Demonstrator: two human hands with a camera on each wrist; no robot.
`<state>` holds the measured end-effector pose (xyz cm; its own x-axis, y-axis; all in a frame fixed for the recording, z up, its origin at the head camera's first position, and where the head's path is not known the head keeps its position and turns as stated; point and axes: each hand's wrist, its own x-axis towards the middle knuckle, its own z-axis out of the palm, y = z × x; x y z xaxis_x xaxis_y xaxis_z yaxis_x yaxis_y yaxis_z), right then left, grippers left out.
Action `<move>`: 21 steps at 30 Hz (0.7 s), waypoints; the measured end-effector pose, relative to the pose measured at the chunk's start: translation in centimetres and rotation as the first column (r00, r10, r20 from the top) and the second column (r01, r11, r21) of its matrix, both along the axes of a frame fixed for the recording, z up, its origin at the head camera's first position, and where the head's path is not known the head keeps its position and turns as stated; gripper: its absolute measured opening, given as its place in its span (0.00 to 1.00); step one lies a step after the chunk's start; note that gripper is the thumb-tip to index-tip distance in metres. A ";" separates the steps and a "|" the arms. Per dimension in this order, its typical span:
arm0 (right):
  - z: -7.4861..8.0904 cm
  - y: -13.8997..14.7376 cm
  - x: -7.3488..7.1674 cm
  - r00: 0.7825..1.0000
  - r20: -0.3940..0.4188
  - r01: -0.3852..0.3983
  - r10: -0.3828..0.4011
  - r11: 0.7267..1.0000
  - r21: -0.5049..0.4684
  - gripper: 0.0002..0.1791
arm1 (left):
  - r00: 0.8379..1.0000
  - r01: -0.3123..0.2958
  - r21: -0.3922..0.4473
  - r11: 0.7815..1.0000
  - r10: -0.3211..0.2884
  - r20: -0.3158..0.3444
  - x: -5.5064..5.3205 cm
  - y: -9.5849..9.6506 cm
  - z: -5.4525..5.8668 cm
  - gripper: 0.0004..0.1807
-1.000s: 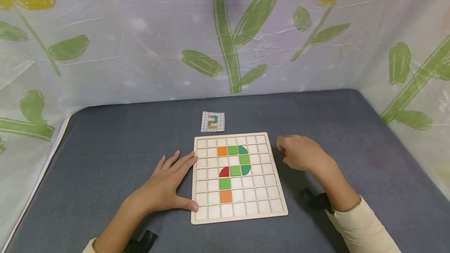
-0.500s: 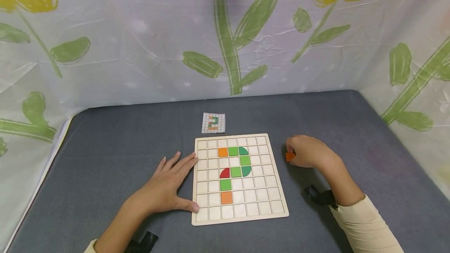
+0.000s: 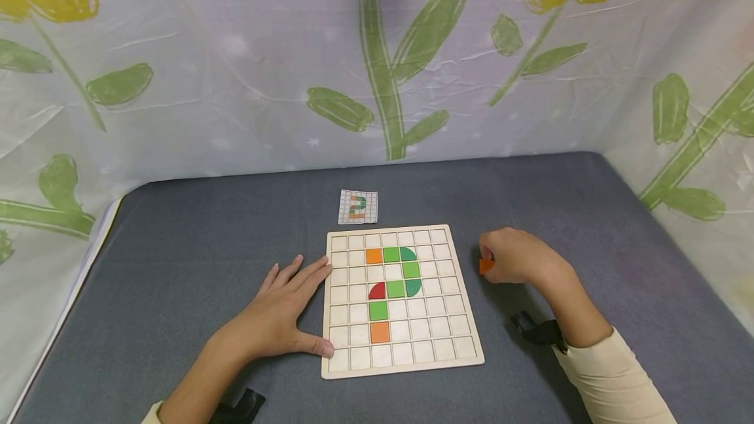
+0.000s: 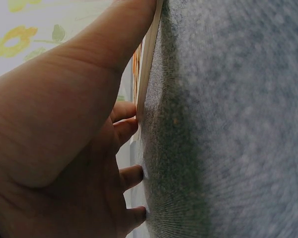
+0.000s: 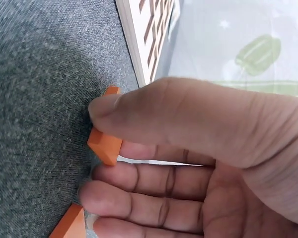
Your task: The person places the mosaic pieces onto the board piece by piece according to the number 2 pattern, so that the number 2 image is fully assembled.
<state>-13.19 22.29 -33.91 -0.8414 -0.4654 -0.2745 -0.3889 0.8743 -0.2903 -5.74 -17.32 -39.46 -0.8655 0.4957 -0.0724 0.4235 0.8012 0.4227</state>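
A wooden grid board (image 3: 424, 345) lies flat on the dark cloth, with orange, green and red tiles set in some cells as a curving figure. My left hand (image 3: 268, 316) is spread along the board's left side, thumb and fingertips touching its edge; the left wrist view shows the thumb against that edge. To the right of the board, my right hand (image 3: 521, 257) pinches an orange tile (image 5: 105, 144) between thumb and index finger, low over the cloth. Below it in the right wrist view lies a second orange tile (image 5: 72, 223), partly cut off, near the other fingertips.
A small printed card (image 3: 357, 207) with a coloured grid figure lies just behind the board. Further back hangs a pale curtain (image 3: 235, 84) with flowers and leaves. The grey-blue cloth (image 3: 206, 234) covers the table around the board.
My right hand has shifted slightly right, away from the board, and more orange shows beside its fingertips; in the last half second it barely moves. My left hand stays at the board's edge.
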 end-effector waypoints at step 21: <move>-0.9 -0.5 -0.8 0.991 0.058 -0.082 0.118 0.901 -0.425 0.12 | 1.000 0.005 0.004 1.000 -0.005 -0.012 0.1 0.0 0.0 0.69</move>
<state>-14.03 21.82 -34.85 -0.7677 -0.6331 -0.0988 -0.4277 0.6211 -0.6568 -5.69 -17.30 -39.49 -0.8639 0.5001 -0.0597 0.4326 0.7975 0.4206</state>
